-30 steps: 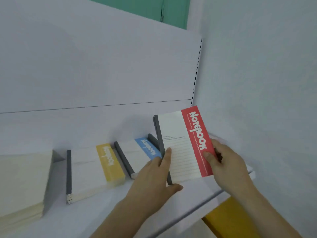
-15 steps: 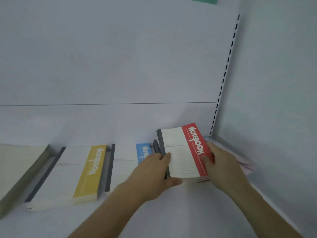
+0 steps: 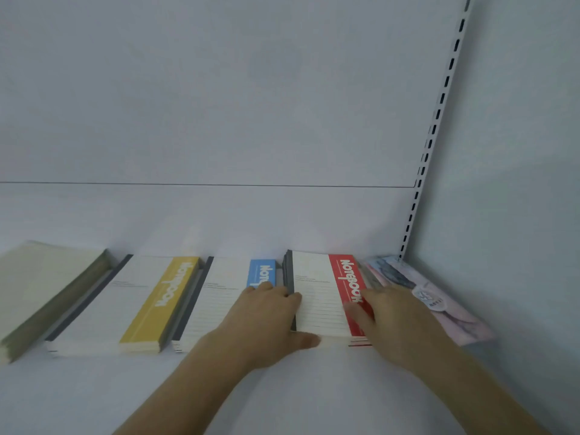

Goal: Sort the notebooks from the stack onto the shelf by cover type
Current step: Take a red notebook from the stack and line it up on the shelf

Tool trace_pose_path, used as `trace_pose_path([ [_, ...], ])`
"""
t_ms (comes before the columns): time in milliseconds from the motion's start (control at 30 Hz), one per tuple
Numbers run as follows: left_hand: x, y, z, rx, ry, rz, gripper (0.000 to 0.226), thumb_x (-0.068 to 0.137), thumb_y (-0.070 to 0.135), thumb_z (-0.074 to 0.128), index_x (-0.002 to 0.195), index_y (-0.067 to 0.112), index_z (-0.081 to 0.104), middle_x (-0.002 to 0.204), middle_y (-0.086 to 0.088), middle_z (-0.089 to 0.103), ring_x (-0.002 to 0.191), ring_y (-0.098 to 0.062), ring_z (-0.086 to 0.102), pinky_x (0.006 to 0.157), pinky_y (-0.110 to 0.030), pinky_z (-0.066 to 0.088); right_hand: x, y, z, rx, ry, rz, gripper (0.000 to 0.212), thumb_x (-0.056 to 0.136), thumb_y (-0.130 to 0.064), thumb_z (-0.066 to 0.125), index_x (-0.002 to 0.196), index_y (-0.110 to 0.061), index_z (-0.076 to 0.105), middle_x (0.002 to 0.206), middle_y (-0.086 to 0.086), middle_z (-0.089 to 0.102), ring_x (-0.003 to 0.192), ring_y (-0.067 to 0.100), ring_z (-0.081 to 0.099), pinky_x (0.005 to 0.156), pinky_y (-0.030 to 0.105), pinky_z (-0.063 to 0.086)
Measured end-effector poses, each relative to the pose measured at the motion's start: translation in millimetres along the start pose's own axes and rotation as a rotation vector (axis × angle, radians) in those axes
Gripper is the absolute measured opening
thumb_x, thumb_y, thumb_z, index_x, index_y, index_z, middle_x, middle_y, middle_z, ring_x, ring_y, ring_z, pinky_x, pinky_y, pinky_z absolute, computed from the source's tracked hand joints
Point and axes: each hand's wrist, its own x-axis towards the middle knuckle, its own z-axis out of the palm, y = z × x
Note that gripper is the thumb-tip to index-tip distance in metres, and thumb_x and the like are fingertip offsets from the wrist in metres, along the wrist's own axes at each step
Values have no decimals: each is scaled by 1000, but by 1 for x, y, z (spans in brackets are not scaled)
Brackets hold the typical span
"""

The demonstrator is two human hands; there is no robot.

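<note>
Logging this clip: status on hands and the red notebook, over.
Left hand and right hand flat on red notebook, which lies on its pile. Blue notebook pile close left, pink notebooks right. Nothing blocking.

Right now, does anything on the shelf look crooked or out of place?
Nothing stands out. The red-striped white notebook lies flat on its own pile, roughly in line with the blue-striped and yellow-striped piles. Both hands, left and right, rest on it.
</note>
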Motion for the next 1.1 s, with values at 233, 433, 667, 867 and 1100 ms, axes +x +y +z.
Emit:
trace_pose_path([
  [233,0,3,-2,4,-15,-25,49,90,75,43,97,27,41,89,5,51,89,-18,47,93,-37,40,8,22,-19,-98,-313,-125,89,57,-92,48,127,-37,47,115,-5,55,112,17,47,98,35,42],
  [433,4,3,-2,10,-16,-4,57,87,74,50,116,24,48,90,6,49,89,-16,41,98,-38,36,18,27,-16,3,-339,-147,94,56,-81,64,136,-36,42,124,-11,59,110,13,53,94,33,47],
  [667,6,6,-2,-25,-47,-28,60,86,69,56,122,22,49,95,2,53,90,-18,43,85,-35,37,18,28,-15,-13,-304,-178,86,59,-78,67,130,-35,46,117,-10,61,104,15,54,89,34,48],
  [867,4,11,-1,-102,-91,-92,66,86,67,60,133,22,46,112,-1,59,106,-21,52,90,-37,47,18,31,-7,-36,-263,-198,88,57,-86,54,129,-37,46,112,-8,63,104,16,57,89,35,49],
  [1100,-8,13,-3,-64,55,-163,85,80,82,48,144,26,40,135,0,49,124,-21,44,103,-38,42,8,25,-17,-82,-126,-185,98,62,-96,29,139,-37,38,138,-4,47,132,22,38,110,42,35],
])
